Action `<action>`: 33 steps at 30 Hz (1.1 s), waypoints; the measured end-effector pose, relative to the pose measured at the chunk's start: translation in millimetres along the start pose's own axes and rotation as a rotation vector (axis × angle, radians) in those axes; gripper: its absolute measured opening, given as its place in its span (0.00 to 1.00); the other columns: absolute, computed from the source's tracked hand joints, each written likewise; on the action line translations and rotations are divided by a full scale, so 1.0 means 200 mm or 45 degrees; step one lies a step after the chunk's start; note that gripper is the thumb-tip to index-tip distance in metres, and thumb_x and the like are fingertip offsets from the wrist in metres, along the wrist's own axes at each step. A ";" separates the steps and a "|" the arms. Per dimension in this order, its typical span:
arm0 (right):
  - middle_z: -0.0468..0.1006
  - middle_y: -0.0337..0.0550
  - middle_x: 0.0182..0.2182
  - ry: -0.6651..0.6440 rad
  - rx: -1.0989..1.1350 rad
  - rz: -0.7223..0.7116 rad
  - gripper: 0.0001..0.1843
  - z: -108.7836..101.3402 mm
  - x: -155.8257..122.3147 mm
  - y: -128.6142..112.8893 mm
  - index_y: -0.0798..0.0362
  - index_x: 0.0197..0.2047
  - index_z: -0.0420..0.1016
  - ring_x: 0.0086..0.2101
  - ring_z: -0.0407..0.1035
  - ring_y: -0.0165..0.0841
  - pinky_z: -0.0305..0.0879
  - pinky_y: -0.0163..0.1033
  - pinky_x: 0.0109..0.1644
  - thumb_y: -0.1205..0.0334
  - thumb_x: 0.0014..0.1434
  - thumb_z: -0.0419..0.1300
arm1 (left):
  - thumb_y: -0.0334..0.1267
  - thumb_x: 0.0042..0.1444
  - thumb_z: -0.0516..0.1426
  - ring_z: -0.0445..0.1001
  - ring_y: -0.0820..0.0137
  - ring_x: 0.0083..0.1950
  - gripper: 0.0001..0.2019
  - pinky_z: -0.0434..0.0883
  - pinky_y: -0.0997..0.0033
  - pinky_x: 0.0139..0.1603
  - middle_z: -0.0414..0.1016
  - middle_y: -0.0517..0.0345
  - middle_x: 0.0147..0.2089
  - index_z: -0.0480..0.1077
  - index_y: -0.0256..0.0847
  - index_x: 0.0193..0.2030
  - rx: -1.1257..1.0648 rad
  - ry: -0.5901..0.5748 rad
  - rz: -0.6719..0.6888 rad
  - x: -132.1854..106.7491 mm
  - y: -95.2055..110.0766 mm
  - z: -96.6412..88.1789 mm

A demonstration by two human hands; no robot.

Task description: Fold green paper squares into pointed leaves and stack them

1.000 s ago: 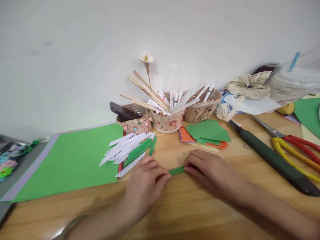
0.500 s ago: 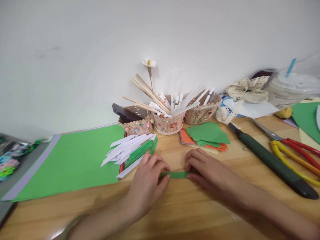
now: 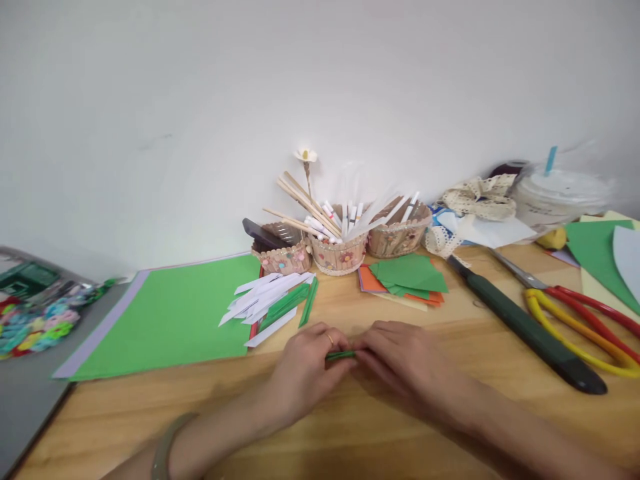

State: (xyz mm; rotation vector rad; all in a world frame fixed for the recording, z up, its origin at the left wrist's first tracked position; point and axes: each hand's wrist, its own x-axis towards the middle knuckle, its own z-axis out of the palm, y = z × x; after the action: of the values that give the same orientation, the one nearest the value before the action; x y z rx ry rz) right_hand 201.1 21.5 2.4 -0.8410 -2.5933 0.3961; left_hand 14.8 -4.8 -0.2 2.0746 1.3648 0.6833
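Observation:
A narrow green paper strip point(image 3: 341, 355) lies between my fingers, just above or on the wooden table; most of it is hidden by them. My left hand point(image 3: 307, 367) pinches one end, a ring on one finger. On the other side my right hand point(image 3: 407, 363) has its fingers closed at the strip's other end. Both hands nearly touch. Beyond the left hand sits a pile of white paper strips point(image 3: 263, 297) with green strips point(image 3: 287, 303) among them. Green paper pieces point(image 3: 410, 273) lie stacked over orange ones beyond the right hand.
Decorated baskets point(image 3: 340, 257) with sticks and markers stand against the wall. Large green sheets point(image 3: 175, 320) lie left. On the right are a dark-green-handled tool point(image 3: 530, 323), scissors point(image 3: 575, 307), lace ribbon point(image 3: 480, 197) and a lidded plastic cup point(image 3: 560, 193).
My hands have come together, and much less of the green strip shows between them; it appears folded or tilted. The camera view has shifted slightly.

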 end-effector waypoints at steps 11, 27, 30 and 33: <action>0.74 0.43 0.31 -0.314 0.195 0.000 0.08 -0.08 -0.04 0.01 0.54 0.36 0.66 0.28 0.66 0.32 0.55 0.34 0.30 0.68 0.63 0.47 | 0.25 0.55 0.55 0.73 0.72 0.32 0.07 0.65 0.78 0.34 0.76 0.58 0.30 0.72 0.37 0.30 -0.142 -0.060 -0.024 -0.06 0.09 -0.03; 0.69 0.38 0.19 -0.202 0.375 0.131 0.16 -0.15 -0.04 0.09 0.55 0.28 0.69 0.20 0.59 0.27 0.51 0.31 0.24 0.55 0.62 0.50 | 0.40 0.57 0.55 0.72 0.74 0.27 0.09 0.64 0.78 0.29 0.76 0.61 0.27 0.69 0.38 0.28 -0.362 -0.081 -0.241 -0.10 0.07 -0.10; 0.71 0.39 0.22 -0.211 0.441 0.105 0.15 -0.18 -0.03 0.10 0.55 0.32 0.71 0.23 0.62 0.27 0.56 0.31 0.26 0.59 0.63 0.46 | 0.41 0.57 0.55 0.74 0.71 0.30 0.10 0.66 0.75 0.33 0.78 0.58 0.29 0.69 0.38 0.30 -0.463 -0.076 -0.265 -0.08 0.04 -0.11; 0.73 0.40 0.25 -0.210 0.484 0.104 0.15 -0.19 -0.02 0.12 0.54 0.33 0.71 0.25 0.65 0.28 0.59 0.32 0.30 0.61 0.63 0.45 | 0.41 0.58 0.53 0.77 0.67 0.39 0.09 0.69 0.71 0.41 0.79 0.54 0.36 0.69 0.38 0.35 -0.530 -0.125 -0.249 -0.05 0.01 -0.11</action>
State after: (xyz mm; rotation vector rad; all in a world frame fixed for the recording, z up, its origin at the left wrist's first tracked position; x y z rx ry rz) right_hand 232.0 43.4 25.5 -0.8062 -2.5108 0.9826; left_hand -2.3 -12.1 16.6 1.6039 1.2283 0.7027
